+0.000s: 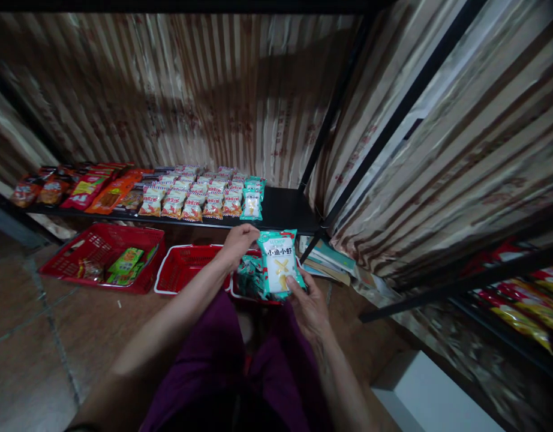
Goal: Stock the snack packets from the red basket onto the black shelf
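Between my two hands is a green and white snack bag (277, 263), held up over a red basket. My left hand (241, 242) pinches its upper left corner. My right hand (309, 300) grips the lower right edge, with the thumb on the front. Below and behind the bag, the basket holds more green snack bags (252, 277). On the black shelf (288, 210) beyond, a short row of matching green bags (252, 201) lies at the right end of the stock, beside several rows of white and orange snack bags (193, 204).
Orange and red snack packs (108, 191) lie farther left on the shelf. Two more red baskets stand on the floor: one (189, 264) in the middle, another (141, 240) with green packs. Books (328, 258) are stacked under the shelf. A white box (432, 396) sits at lower right, near black posts.
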Demonstrator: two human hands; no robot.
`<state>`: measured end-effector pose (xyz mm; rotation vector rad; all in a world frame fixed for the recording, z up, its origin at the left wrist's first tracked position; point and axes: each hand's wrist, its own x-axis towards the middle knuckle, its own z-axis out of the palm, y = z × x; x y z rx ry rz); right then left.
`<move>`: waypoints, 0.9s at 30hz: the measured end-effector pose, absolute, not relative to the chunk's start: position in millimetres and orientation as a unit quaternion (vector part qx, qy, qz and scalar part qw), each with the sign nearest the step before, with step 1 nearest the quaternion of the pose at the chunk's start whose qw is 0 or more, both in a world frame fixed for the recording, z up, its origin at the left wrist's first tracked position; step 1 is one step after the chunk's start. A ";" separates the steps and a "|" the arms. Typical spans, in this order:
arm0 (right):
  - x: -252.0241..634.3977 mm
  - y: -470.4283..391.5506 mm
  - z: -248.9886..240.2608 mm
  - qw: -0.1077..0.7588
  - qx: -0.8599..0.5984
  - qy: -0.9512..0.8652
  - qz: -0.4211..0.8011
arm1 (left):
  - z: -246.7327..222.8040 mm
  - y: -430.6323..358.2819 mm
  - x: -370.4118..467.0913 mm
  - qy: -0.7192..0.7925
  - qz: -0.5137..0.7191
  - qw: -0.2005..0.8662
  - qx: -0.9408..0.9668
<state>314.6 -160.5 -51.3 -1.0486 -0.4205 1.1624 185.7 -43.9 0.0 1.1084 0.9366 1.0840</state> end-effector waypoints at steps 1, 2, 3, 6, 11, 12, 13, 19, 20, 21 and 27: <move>317.1 -161.6 -51.1 0.687 -0.470 -0.189 0.521 | 2.4 -42.5 183.7 0.404 0.453 0.622 0.495; 319.3 -162.3 -50.7 0.685 -0.474 -0.191 0.519 | 4.8 -41.0 181.8 0.399 0.438 0.626 0.507; 321.1 -162.6 -50.3 0.684 -0.479 -0.193 0.515 | 6.9 -39.5 180.2 0.393 0.426 0.627 0.520; 324.0 -161.2 -49.7 0.681 -0.487 -0.203 0.508 | 10.8 -36.0 177.8 0.382 0.390 0.615 0.568; 323.1 -156.8 -53.7 0.703 -0.470 -0.142 0.515 | 8.9 -34.5 181.8 0.427 0.418 0.587 0.546; 322.0 -156.6 -55.1 0.703 -0.468 -0.124 0.521 | 7.7 -34.1 183.2 0.439 0.432 0.574 0.540; 320.3 -156.8 -56.4 0.699 -0.467 -0.114 0.529 | 6.4 -33.4 184.7 0.451 0.445 0.556 0.538; 303.6 -159.3 -60.0 0.691 -0.446 -0.125 0.555 | -5.3 -23.3 191.5 0.497 0.477 0.471 0.551; 301.2 -158.9 -60.2 0.689 -0.443 -0.123 0.560 | -7.5 -21.6 192.4 0.503 0.475 0.457 0.558; 299.3 -158.3 -60.3 0.687 -0.441 -0.120 0.565 | -9.4 -20.3 193.4 0.511 0.474 0.442 0.565; 302.6 -157.7 -55.1 0.684 -0.444 -0.128 0.564 | -7.2 -18.9 197.0 0.517 0.478 0.491 0.513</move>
